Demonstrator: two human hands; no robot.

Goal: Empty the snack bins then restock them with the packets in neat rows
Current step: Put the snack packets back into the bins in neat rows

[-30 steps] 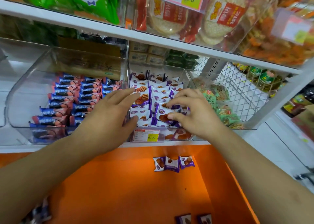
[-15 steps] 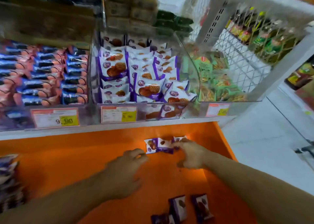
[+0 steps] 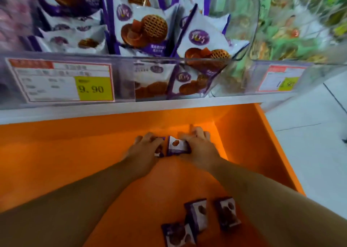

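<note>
In the middle of the frame I see my right hand (image 3: 199, 147) with fingers curled onto a purple-and-white packet (image 3: 177, 147) lying on the orange shelf (image 3: 75, 153). My left hand (image 3: 145, 151) lies just beside it, fingers closing over another packet (image 3: 160, 151); I cannot tell how firm that grip is. Three more loose packets (image 3: 199, 218) lie at the lower centre. Across the top, the clear snack bin (image 3: 242, 31) holds packets in rows (image 3: 142, 27), and a yellow price tag (image 3: 93, 88) reads 9.90.
</note>
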